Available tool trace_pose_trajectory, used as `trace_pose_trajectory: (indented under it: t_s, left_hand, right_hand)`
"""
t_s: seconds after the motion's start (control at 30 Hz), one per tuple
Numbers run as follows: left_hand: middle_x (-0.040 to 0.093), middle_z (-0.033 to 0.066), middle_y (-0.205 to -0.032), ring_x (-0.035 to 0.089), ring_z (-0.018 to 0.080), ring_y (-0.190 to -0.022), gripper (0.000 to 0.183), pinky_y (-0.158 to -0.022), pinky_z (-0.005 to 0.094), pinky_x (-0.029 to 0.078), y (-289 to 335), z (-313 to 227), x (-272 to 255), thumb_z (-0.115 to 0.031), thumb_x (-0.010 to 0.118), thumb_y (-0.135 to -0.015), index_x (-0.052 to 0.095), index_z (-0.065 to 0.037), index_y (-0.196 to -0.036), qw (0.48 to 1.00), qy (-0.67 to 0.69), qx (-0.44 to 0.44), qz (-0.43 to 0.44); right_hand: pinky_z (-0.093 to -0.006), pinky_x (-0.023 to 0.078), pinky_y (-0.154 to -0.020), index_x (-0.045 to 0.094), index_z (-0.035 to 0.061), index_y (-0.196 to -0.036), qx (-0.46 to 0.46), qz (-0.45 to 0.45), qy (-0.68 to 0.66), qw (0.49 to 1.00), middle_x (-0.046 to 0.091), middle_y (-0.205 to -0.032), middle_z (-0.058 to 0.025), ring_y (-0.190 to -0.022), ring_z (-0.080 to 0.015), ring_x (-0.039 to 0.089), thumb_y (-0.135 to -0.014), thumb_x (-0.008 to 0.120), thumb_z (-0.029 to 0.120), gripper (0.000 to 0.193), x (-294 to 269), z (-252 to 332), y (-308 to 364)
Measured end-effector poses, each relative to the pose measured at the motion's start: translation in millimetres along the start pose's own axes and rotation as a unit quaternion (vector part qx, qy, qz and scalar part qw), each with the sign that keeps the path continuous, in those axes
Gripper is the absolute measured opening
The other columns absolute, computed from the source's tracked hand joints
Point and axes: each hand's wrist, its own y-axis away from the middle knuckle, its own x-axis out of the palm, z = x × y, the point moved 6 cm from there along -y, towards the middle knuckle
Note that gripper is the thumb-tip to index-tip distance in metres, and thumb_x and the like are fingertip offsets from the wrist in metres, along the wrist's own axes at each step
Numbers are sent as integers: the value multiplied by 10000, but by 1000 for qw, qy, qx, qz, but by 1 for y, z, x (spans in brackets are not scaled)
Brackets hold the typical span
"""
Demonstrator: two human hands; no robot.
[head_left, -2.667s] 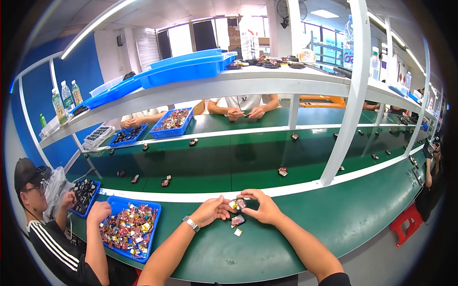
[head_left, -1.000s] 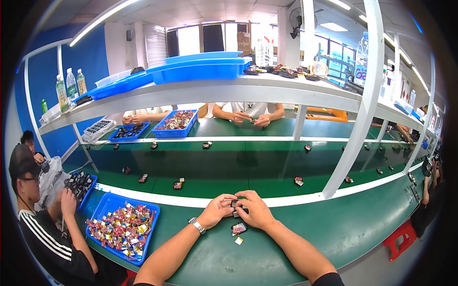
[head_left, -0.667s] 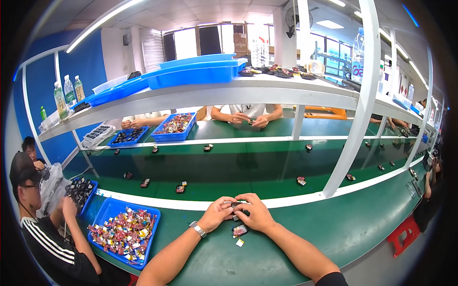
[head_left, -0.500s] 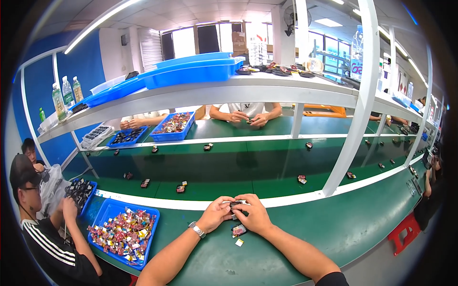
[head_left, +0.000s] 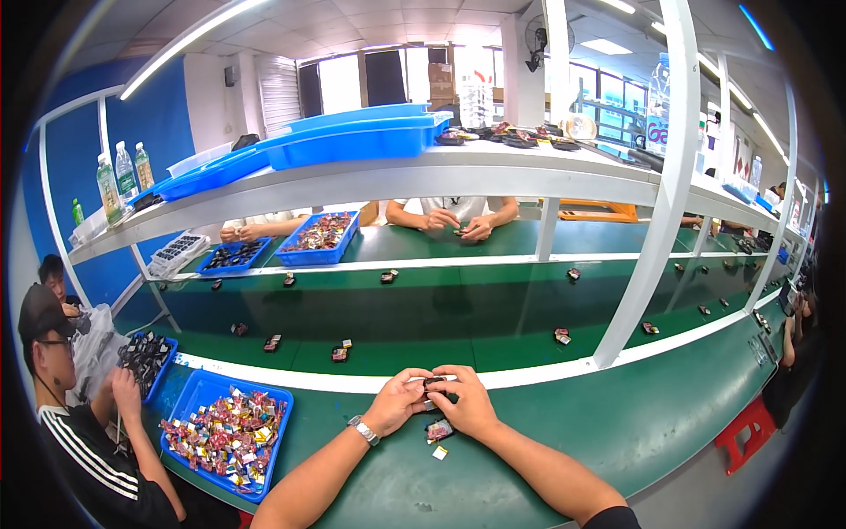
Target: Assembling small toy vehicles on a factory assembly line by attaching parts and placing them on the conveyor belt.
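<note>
You are gripping one small dark unit (head_left: 434, 383) between both hands, above the green bench (head_left: 652, 414) and near its far edge. The fingertips of your left hand (head_left: 398, 402) are closing on its left side; the thumb and fingers of your right hand (head_left: 465, 402) are clamping it from the right. The unit's visible part is running crosswise, left to right, between the fingertips. Your fingers are covering its ends, so its full long axis and its facing cannot be told. The exposed surface is appearing black and smooth. A pale patch is showing just below it; whether this belongs to the unit cannot be told.

A second unit (head_left: 438, 430) is lying on the bench just nearer to you, its long axis slanting slightly up to the right. It is showing a dark casing with reddish and pale areas on top. A small white square with a yellow edge (head_left: 439, 452) is lying just below it.

A silver watch (head_left: 362, 429) is encircling your left wrist. Farther left, a blue tray (head_left: 196, 385) is holding many reddish parts (head_left: 227, 434) with white and yellow tabs. Beyond the white rail (head_left: 300, 381), similar units (head_left: 340, 354) are resting well apart on a green surface.
</note>
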Motion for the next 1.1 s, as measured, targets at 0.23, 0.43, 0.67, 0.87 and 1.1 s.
trace_pose_trajectory:
  t_s: [0.23, 0.43, 0.67, 0.87, 1.1]
  left_hand:
    - [605, 116, -1237, 600, 194, -1135, 265, -975, 385, 507, -1, 1, 0, -69, 526, -990, 479, -66, -1251, 1000, -1, 3, 6]
    - [611, 116, -1229, 601, 196, -1134, 262, -963, 384, 515, -1, 1, 0, -81, 533, -992, 483, -69, -1249, 1000, -5, 12, 7]
    - [616, 115, -1226, 600, 196, -1137, 247, -970, 386, 513, -1, 4, -2, -101, 534, -999, 492, -70, -1240, 1000, -11, 6, -1]
    - [617, 112, -1225, 605, 188, -1130, 256, -951, 369, 524, 0, 3, -3, -109, 562, -990, 494, -70, -1234, 1000, -16, 12, -10]
    - [611, 111, -1238, 605, 185, -1133, 247, -934, 352, 533, 0, 0, -3, -117, 577, -984, 496, -67, -1211, 1000, -15, 27, -5]
  right_hand:
    - [-370, 506, -904, 749, 96, -954, -2, -4, 7, 1000, 629, -1167, -68, -1122, -264, 562, -793, 722, 91, 163, 0, 1, 0]
    - [-376, 491, -924, 753, 101, -968, 19, 3, -21, 1000, 629, -1183, -66, -1127, -271, 559, -799, 719, 100, 172, 3, -5, 0]
    - [-383, 468, -962, 755, 120, -976, 51, 37, -50, 997, 627, -1199, -60, -1135, -271, 555, -827, 707, 119, 156, 3, -13, 0]
    - [-384, 467, -971, 747, 120, -990, 31, 34, -45, 998, 622, -1216, -62, -1167, -278, 538, -827, 699, 110, 170, 3, -8, -2]
    - [-393, 470, -969, 725, 102, -1006, -3, 25, -40, 999, 590, -1268, -81, -1198, -296, 516, -810, 706, 91, 197, 1, 5, 0]
